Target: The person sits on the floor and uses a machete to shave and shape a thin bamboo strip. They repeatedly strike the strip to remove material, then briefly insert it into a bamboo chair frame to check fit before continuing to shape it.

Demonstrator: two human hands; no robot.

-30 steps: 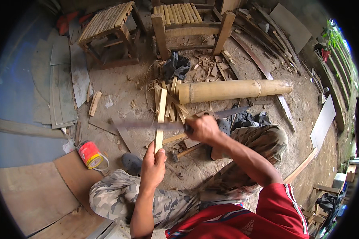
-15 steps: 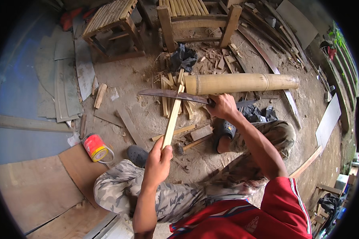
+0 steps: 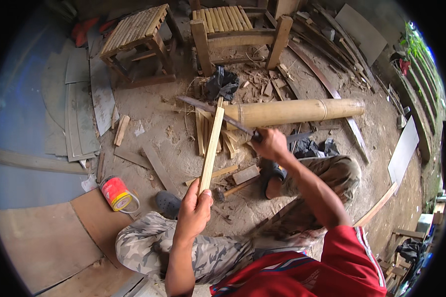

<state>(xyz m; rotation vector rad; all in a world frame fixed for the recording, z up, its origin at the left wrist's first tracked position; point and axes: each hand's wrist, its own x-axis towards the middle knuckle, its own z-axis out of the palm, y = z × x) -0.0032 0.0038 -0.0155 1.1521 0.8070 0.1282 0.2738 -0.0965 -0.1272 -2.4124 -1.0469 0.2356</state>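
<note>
The left hand is closed around the near end of a pale wooden strip, its thumb laid along the top face, and the strip slants up and away just past twelve o'clock, held clear of the ground in front of the camouflage trousers. The right hand is wrapped round the handle of a long dark blade, whose tip points to ten o'clock; the blade passes by the strip's far end, though whether the two touch cannot be told. At three o'clock from that end lies a thick bamboo pole, at twelve a black plastic bag, and loose pale strips lie toward eleven from the strip's middle. A hammer rests at two o'clock from the left hand; a red and yellow can stands tilted between nine and ten. The strip looks light and stiff, dry enough not to slip, but its narrow edges could splinter or split along the grain. The near end, at six o'clock, seems the sound place to hold it, fingers well back from the blade; the blade, likely heavier, is best held by its handle alone.
</note>
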